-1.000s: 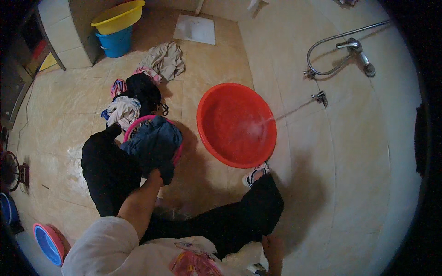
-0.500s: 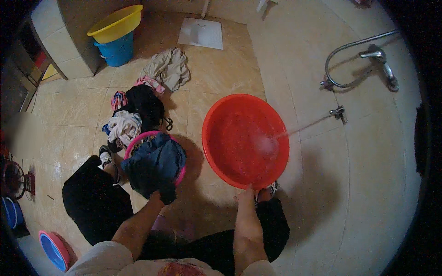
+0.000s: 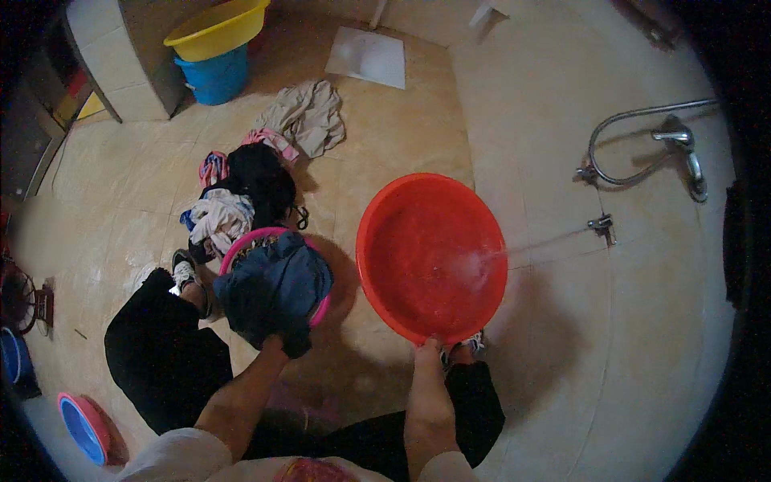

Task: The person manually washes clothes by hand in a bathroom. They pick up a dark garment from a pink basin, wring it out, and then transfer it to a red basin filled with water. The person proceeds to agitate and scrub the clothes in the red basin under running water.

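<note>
A large red basin (image 3: 385,309) stands to my right, with a little water in its bottom. A stream from the wall tap (image 3: 601,226) falls into it. At the near rim my right hand (image 3: 431,348) is closed on the edge, its fingers partly out of sight. To the left, a dark blue garment (image 3: 281,277) is heaped over a pink-rimmed basket (image 3: 320,313) and covers most of it. My left hand (image 3: 277,345) is at the near end of this garment, closed on the bunched cloth, with the fingertips hidden.
Clothes lie beyond the basket: a black piece (image 3: 261,181), a whitish one (image 3: 221,217) and a beige one (image 3: 309,116). A yellow basin (image 3: 217,32) rests on a blue bucket (image 3: 217,76). A shower mixer (image 3: 679,136) is on the right wall. A pink-and-blue basin (image 3: 84,426) is at lower left.
The view has turned slightly, so the wall fittings sit lower and farther right. My right hand stays at the red basin's rim, and my left hand stays at the dark blue garment.
</note>
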